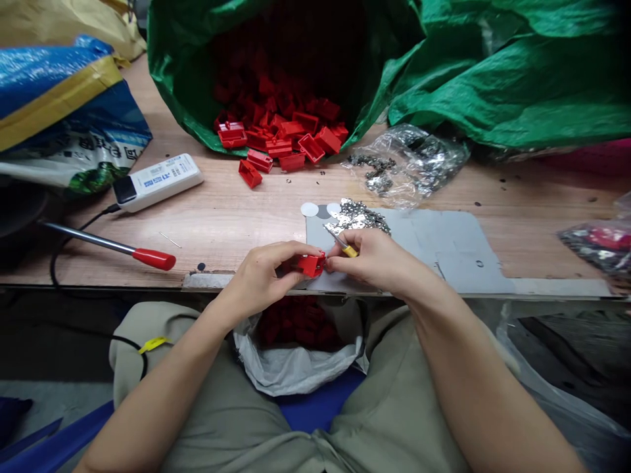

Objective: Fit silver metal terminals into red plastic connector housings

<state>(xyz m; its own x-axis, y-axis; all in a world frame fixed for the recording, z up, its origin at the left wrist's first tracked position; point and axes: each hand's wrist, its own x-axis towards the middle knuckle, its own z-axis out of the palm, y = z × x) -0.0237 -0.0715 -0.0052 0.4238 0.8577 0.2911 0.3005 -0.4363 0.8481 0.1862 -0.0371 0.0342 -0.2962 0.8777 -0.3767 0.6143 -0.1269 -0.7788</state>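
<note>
My left hand [269, 268] is closed on a small red plastic housing [311, 265], held just above the grey mat near the table's front edge. My right hand [367, 259] grips a slim pointed metal tool with a yellow handle [350, 251], its tip pointing up and left. The right thumb and fingertip meet at the right end of the housing; whether they pinch a small piece there is hidden. Behind the hands, a pile of small shiny metal pieces [362, 217] lies on the grey mat [434, 243].
A green sack [177, 85] lies open at the back, spilling red housings [283, 148]. Beside it is a clear bag of metal pieces [424, 161]. Leftward are a white device [162, 182] and a red-handled lever [154, 259]. Below the edge, a white sack [300, 371] holds red parts.
</note>
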